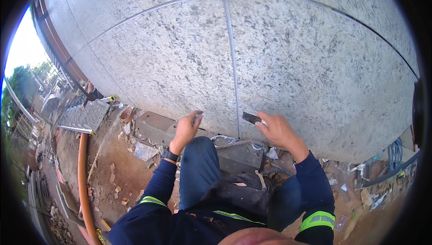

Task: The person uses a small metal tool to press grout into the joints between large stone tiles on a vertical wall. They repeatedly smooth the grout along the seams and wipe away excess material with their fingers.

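A large speckled light-grey tiled wall (pixel 315 65) rises before me, divided by a vertical pale joint (pixel 231 56) crossed higher up by a curved dark line. My right hand (pixel 274 128) grips a small dark flat blade tool (pixel 249 118) near the lower part of that joint. To the left of the joint, my left hand (pixel 189 126) is closed with fingertips pinched beside the wall; whatever is between them is too small to make out. My bent knee (pixel 198 150) is below, with a dark pouch (pixel 234 191) at my waist.
A pale rope (pixel 234 144) lies along the wall's foot. Left are a metal plank (pixel 83 114) with yellow ends, an orange pot (pixel 126 114) and an orange pipe (pixel 83 173). Rubble covers the dirt ground (pixel 117 155). Blue coiled cord (pixel 394 153) hangs at lower right.
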Tool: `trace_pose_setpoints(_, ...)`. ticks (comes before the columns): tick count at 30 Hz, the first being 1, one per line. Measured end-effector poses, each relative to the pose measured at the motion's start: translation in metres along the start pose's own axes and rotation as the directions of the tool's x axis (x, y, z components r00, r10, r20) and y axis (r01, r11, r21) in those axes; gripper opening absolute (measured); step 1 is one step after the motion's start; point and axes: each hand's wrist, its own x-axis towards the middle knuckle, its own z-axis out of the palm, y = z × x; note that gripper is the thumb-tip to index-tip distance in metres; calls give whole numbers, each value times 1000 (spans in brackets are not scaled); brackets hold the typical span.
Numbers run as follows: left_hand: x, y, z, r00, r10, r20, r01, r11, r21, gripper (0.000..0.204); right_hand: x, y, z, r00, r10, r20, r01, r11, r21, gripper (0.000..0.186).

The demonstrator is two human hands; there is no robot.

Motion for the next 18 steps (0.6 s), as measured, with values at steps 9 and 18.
trace_pose_setpoints(9, 32, -79, -9, 985, 22, 169, -62, 971, 233, 28, 12, 8, 16, 1000, 7, 15, -5, 992, -122, 24)
trace_pose_setpoints(18, 154, 109, -112, 751, 480, -453, -484, 867, 118, 24, 5, 13, 16, 993, 81, 81, -74, 994, -77, 27)
